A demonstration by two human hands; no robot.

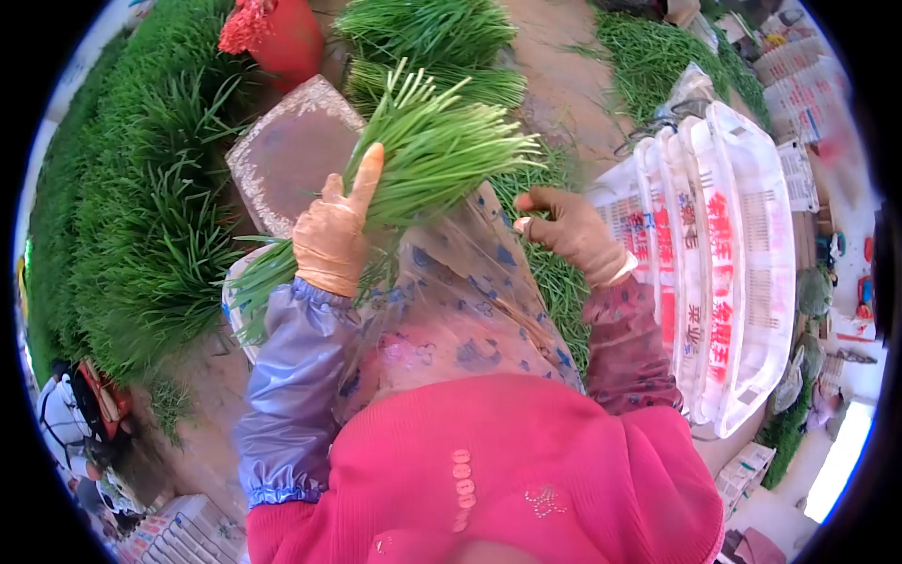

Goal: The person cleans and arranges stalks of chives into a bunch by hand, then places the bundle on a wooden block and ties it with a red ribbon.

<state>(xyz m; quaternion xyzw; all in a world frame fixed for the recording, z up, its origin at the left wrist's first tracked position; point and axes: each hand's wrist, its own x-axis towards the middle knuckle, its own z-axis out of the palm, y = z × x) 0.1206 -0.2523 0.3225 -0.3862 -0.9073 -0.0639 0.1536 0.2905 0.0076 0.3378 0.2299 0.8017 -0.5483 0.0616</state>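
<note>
My left hand (335, 228), in a tan glove, is wrapped round a bunch of long green chives (442, 150). The pale cut ends fan out to the upper right, while the leafy tips hang at the lower left beside my purple sleeve cover. To the right of the bunch is my right hand (575, 230), in a brown glove, apart from the stems. Its thumb and forefinger are a little apart, and nothing shows between them. Below the bunch, a clear patterned plastic apron (470, 291) covers my lap.
A thick bank of chives (141, 207) stands at left. Ahead are a square board (296, 150), a red container (287, 47) and more bundles (427, 33). White plastic crates (719, 263) with red print are nested at right. Loose chives (653, 61) lie on the floor.
</note>
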